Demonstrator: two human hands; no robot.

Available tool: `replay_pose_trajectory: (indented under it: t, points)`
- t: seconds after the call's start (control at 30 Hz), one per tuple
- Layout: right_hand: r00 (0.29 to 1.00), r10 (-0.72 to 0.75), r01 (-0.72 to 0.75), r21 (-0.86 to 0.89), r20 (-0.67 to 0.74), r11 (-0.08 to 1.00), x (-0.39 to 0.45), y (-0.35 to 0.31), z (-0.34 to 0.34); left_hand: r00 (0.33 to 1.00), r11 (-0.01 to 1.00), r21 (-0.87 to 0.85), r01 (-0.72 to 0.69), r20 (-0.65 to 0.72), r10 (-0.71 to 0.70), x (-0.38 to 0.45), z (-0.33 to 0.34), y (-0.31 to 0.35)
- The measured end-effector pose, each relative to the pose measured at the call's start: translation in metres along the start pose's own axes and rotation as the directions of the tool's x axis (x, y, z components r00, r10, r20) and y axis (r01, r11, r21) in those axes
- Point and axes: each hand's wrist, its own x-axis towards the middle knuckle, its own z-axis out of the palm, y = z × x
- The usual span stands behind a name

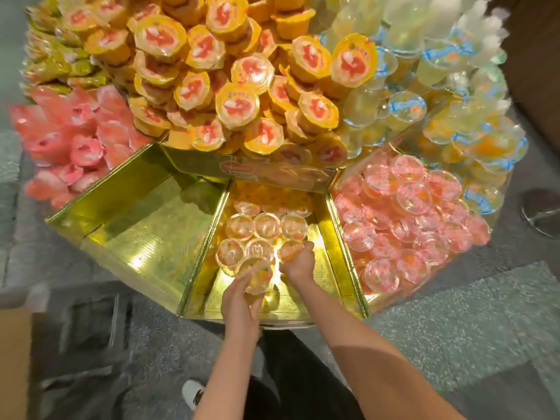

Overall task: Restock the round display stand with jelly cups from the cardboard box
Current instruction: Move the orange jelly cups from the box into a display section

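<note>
The round display stand [345, 237] has gold wedge-shaped compartments along its lower tier. In the middle compartment several clear jelly cups [266, 225] with yellow fruit stand in rows. My left hand [239, 301] is over the front of this compartment, shut on a clear jelly cup [257, 277]. My right hand [298, 262] is a little further in, shut on another jelly cup [289, 248] beside the placed rows. A corner of the cardboard box [13, 359] shows at the lower left edge.
The left gold compartment [145, 225] holds nothing; the right one is filled with pink jelly cups [409, 219]. Above, orange-lidded cups [236, 86], pink packs [75, 140] and pale blue-rimmed cups [448, 95] are piled. Grey speckled floor and my shoe [192, 394] lie below.
</note>
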Motion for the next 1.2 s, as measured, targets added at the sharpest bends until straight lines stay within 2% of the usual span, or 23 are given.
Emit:
replay_pose_trajectory:
  t: [0.13, 0.23, 0.37, 0.43, 0.5, 0.53, 0.57, 0.6, 0.63, 0.67, 0.7, 0.83, 0.9, 1.0, 1.07, 1.13, 1.2]
  points:
    - [1.000, -0.011, 0.012, -0.044, 0.009, 0.999, 0.010, 0.015, 0.024, 1.000, 1.000, 0.025, -0.013, -0.005, 0.013, 0.003, 0.001, 0.001]
    - [1.000, -0.009, 0.009, -0.001, 0.013, 1.000, 0.011, 0.014, 0.027, 1.000, 0.998, 0.047, -0.029, -0.007, 0.030, 0.003, 0.002, 0.005]
    - [0.994, 0.031, -0.039, 0.078, 0.103, 0.996, 0.008, 0.004, 0.018, 0.999, 0.997, 0.062, -0.051, 0.001, 0.051, 0.001, 0.002, 0.010]
    - [0.988, 0.097, -0.099, 0.012, 0.117, 0.995, -0.002, -0.001, 0.001, 0.998, 0.995, 0.076, -0.058, 0.008, 0.057, -0.002, 0.004, 0.012]
    - [0.990, 0.131, -0.126, -0.081, 0.058, 0.989, -0.017, -0.002, -0.023, 0.998, 0.993, 0.096, -0.064, 0.034, 0.061, -0.003, 0.008, 0.011]
    - [0.987, 0.146, -0.146, -0.013, 0.067, 0.989, -0.029, -0.004, -0.035, 0.997, 0.992, 0.106, -0.066, 0.044, 0.061, -0.003, 0.010, 0.009]
    - [0.977, 0.161, -0.181, 0.138, 0.140, 0.974, -0.043, -0.004, -0.046, 0.997, 0.992, 0.113, -0.063, 0.054, 0.057, -0.006, 0.013, 0.007]
    - [0.945, 0.156, -0.244, 0.302, 0.287, 0.921, -0.058, -0.003, -0.054, 0.997, 0.991, 0.119, -0.057, 0.068, 0.049, -0.008, 0.015, 0.005]
    - [0.890, 0.107, -0.315, 0.426, 0.444, 0.848, -0.073, -0.001, -0.061, 0.995, 0.991, 0.125, -0.054, 0.087, 0.043, -0.011, 0.019, 0.003]
    - [0.841, 0.039, -0.360, 0.504, 0.540, 0.785, -0.085, 0.001, -0.065, 0.993, 0.988, 0.144, -0.055, 0.108, 0.039, -0.012, 0.021, 0.000]
    - [0.820, -0.008, -0.380, 0.556, 0.572, 0.739, -0.093, 0.004, -0.068, 0.991, 0.982, 0.175, -0.064, 0.129, 0.042, -0.014, 0.024, -0.003]
    - [0.891, -0.001, -0.356, 0.699, 0.454, 0.620, -0.105, 0.019, -0.065, 0.967, 0.917, 0.365, -0.158, 0.245, 0.070, -0.016, 0.034, -0.013]
    - [0.909, 0.011, -0.354, 0.757, 0.416, 0.549, -0.105, 0.020, -0.067, 0.952, 0.876, 0.438, -0.202, 0.299, 0.069, -0.018, 0.040, -0.014]
    - [0.921, 0.030, -0.370, 0.845, 0.389, 0.386, -0.097, 0.023, -0.073, 0.931, 0.824, 0.511, -0.245, 0.363, 0.052, -0.017, 0.048, -0.014]
    - [0.940, 0.088, -0.340, 0.879, 0.330, 0.334, -0.082, 0.025, -0.074, 0.923, 0.787, 0.550, -0.278, 0.379, 0.061, -0.016, 0.051, -0.017]
    - [0.947, 0.212, -0.302, 0.893, 0.241, 0.333, -0.062, 0.024, -0.071, 0.931, 0.752, 0.582, -0.309, 0.346, 0.115, -0.015, 0.049, -0.018]
    - [0.921, 0.355, -0.301, 0.872, 0.161, 0.385, -0.042, 0.019, -0.063, 0.947, 0.769, 0.570, -0.289, 0.290, 0.141, -0.013, 0.044, -0.019]
